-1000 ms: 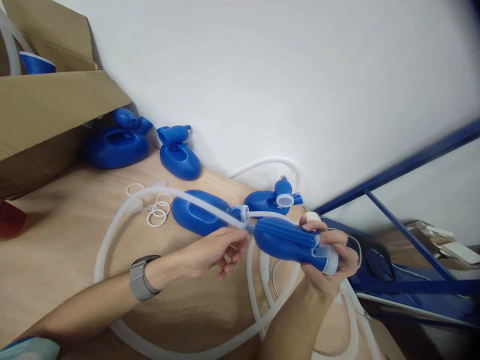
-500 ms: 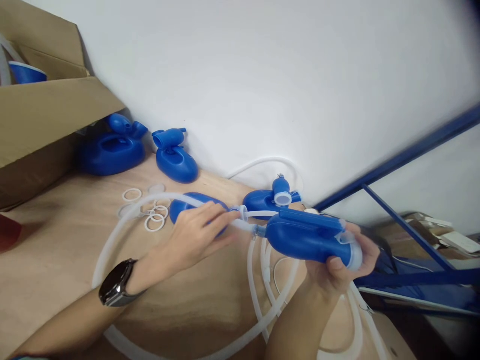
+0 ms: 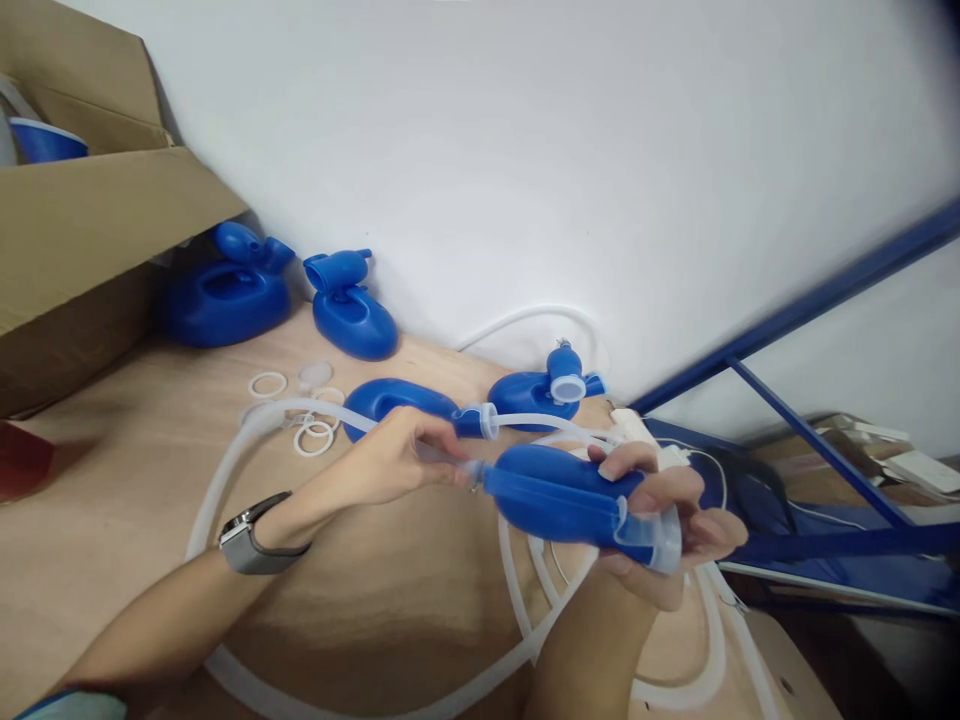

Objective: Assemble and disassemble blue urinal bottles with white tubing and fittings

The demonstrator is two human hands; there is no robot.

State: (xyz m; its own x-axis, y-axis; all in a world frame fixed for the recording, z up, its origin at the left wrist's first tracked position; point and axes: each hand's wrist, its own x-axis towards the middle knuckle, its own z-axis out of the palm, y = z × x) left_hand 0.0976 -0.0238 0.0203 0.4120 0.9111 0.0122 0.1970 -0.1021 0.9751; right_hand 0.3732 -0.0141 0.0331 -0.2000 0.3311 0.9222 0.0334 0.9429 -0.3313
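My right hand grips a blue plastic bottle near its clear cap. The bottle lies roughly level above the table, its narrow spout pointing left. A small metal clip sits at that spout. There, my left hand pinches the end of a translucent white hose, which loops round over the tabletop. My left fingers partly hide the joint between hose and spout. Just behind the hands lies another blue bottle with a clear cap and a hose.
More blue bottles stand along the wall. White rings lie at the left of the wooden table. A cardboard box is at far left, a red object below it. Blue metal framing borders the right.
The blue bottle has moved left and turned over in my right hand, which shifted its grip. My left hand has closed round the hose end at the spout.
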